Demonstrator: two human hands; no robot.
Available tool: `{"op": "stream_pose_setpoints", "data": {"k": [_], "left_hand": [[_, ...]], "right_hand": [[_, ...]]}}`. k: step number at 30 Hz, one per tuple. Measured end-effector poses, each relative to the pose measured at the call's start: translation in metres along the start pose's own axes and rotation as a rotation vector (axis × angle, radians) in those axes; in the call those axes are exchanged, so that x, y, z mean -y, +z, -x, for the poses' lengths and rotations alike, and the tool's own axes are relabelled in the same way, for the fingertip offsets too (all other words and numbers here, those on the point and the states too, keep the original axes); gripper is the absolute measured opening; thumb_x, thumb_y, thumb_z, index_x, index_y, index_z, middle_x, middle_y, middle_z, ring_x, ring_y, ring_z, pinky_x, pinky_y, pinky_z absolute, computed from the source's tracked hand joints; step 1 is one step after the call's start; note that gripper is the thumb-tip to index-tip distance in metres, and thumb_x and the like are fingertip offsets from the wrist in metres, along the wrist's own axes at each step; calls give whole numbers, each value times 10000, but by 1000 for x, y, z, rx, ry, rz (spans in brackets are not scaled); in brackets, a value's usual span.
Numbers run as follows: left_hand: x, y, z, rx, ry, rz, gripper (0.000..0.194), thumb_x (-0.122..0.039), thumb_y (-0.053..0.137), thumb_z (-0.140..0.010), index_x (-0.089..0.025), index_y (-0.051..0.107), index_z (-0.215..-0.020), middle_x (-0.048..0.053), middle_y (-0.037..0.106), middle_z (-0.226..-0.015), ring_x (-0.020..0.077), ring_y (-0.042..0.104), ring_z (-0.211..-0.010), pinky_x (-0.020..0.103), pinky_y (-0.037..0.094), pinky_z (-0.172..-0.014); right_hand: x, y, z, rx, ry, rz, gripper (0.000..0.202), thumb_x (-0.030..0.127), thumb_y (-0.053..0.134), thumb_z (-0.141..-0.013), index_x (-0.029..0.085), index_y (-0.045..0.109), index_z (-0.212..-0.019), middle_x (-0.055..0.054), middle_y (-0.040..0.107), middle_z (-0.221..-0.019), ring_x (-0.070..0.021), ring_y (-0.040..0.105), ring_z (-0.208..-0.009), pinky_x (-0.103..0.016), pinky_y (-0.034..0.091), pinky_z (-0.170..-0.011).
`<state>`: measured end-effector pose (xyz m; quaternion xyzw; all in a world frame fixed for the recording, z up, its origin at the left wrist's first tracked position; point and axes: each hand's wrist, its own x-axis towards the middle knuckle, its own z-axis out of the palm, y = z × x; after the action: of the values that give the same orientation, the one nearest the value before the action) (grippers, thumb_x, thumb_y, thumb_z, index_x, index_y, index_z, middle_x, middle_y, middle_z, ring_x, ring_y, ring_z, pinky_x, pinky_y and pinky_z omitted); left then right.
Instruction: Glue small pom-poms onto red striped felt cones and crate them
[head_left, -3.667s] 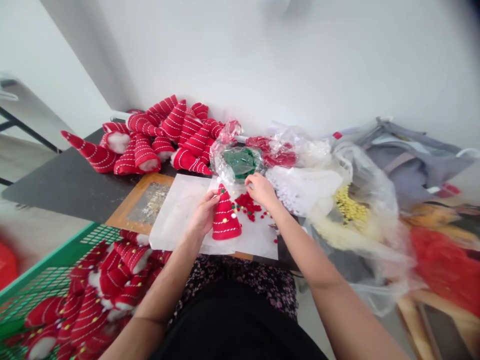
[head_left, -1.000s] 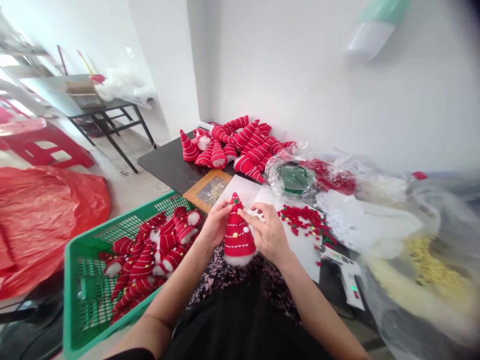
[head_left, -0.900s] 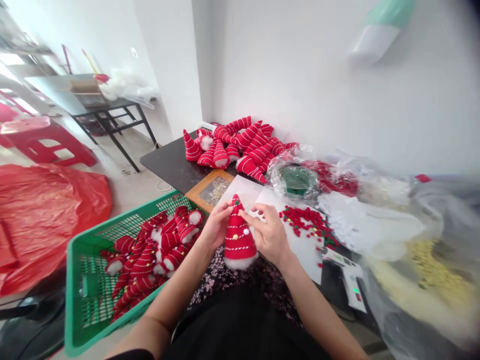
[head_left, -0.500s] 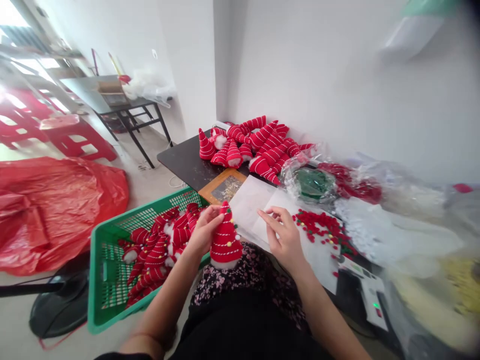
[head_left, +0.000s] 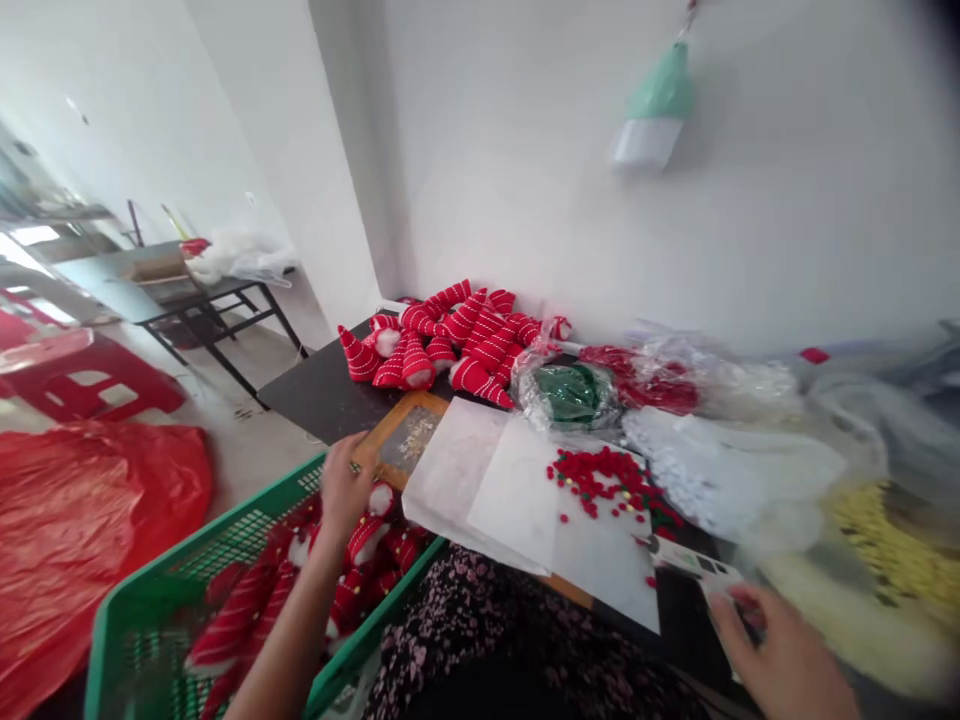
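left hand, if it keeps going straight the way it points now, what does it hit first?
The left hand is over the green basket, fingers pointing up and away toward the table edge. Going straight on, it would probably meet the wood-framed board first; depth is unclear, so it may pass above it.

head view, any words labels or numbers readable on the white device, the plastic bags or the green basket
None can be read.
White flat device by the right hand: dark marks, too blurred.
Clear plastic bags: no print visible.
Green plastic basket under the left hand: no label visible.
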<state>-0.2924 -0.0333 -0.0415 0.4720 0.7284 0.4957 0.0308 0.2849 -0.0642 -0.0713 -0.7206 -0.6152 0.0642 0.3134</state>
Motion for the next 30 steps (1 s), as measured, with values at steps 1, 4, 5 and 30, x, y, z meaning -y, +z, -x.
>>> {"op": "stream_pose_setpoints", "data": {"k": [1,4,5,30], "left_hand": [[-20,31,-14,101,90,81,309,-358,664,-877,-228,736,-1148,170,702,-1272,382,630,-1265,543,428,-1188],[-73,118,-53,395,243,284,311,-186,755,-762,-237,764,-1068,157,678,-1345,390,547,-1383,514,319,-1265],[-86,141,-64,472,261,317,314,-131,749,-733,-213,765,-1036,166,676,-1343,400,524,-1406,513,285,-1278],[-177,134,91,550,-573,1120,537,-625,866,-767,-211,653,-1034,36,774,-939,234,770,-867,329,611,-785]], "right_hand": [[-12,2,3,33,41,-5,395,676,592,-793,286,642,-829,-114,747,-793,-364,743,-714,-503,599,-649],[-30,11,13,98,98,-33,391,663,573,-792,291,608,-904,-118,764,-849,-375,772,-779,-519,621,-729],[-31,14,17,107,108,-23,382,645,560,-807,289,598,-939,-124,768,-892,-377,780,-806,-520,623,-740],[205,73,-19,320,-153,-932,598,384,776,-865,279,648,-1440,-115,680,-1495,-341,633,-1397,-544,491,-1214]]}}
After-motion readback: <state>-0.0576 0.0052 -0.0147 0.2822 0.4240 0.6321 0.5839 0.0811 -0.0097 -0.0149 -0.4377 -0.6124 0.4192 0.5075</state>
